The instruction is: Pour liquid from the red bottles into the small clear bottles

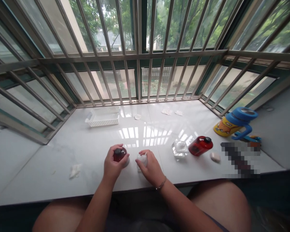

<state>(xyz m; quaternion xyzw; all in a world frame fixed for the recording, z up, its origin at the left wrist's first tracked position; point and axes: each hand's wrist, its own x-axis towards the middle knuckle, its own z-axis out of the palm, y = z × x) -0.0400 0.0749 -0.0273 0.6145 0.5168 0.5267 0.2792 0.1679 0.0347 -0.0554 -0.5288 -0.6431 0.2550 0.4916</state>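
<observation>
Head view: I sit at a glossy white counter (pixel 91 141) that mirrors the metal bars (pixel 125 58) across the windows, with greenery (pixel 183 19) outside. A white perforated basket (pixel 103 122) stands towards the back on the left. Near the front edge, my left fingers (pixel 124 160) are clamped around a dark-capped red bottle (pixel 120 157), and my right fingers (pixel 142 166) are closed about a clear, whitish container (pixel 142 158) near it; whether either touches the surface I can't tell. To my right are a clear glass block (pixel 180 149) and a second red bottle (pixel 199 146), its darker patch too blurred to read. Beyond, a yellow mug (pixel 226 126) with a blue lid and handle carries an orange cartoon figure.
</observation>
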